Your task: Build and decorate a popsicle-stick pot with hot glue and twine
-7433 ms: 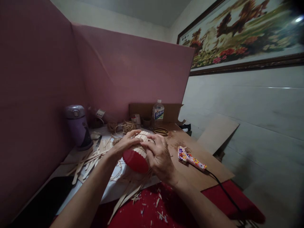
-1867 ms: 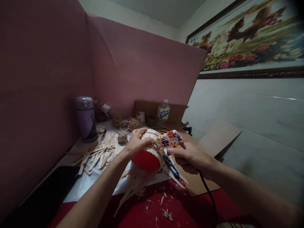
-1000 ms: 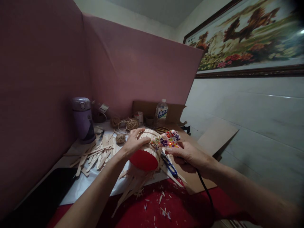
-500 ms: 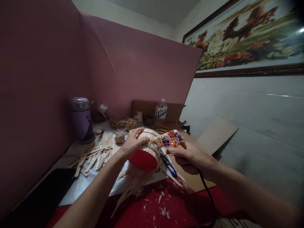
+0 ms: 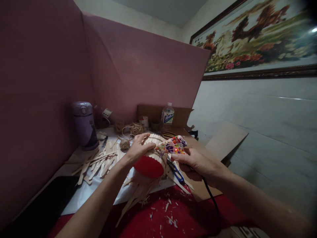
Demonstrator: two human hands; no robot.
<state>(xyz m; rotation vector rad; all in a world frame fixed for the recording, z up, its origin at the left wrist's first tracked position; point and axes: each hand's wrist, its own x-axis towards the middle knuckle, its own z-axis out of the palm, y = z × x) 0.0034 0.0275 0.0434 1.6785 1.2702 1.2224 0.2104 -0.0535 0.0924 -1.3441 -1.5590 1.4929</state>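
A round container [image 5: 149,166] covered in pale wooden sticks lies tilted at the centre, its red end facing me. Twine runs around its sticks. My left hand [image 5: 139,147] grips its upper left side, thumb on top. In my right hand [image 5: 195,162] is a flower-patterned glue gun [image 5: 174,145] with a black cord. The gun's tip is at the twine near my left thumb; whether it touches cannot be made out. Blue-handled snips [image 5: 177,172] lie just right of the container.
Loose wooden sticks [image 5: 99,163] are heaped on the left, near a purple bottle [image 5: 85,125]. Behind are twine balls [image 5: 124,144] and a clear labelled bottle [image 5: 167,116]. Cardboard [image 5: 198,185] lies at right. Wood scraps [image 5: 170,220] litter the red cloth in front.
My right hand has moved slightly left with the glue gun, bringing its tip nearer my left thumb. My left hand and the container have hardly moved.
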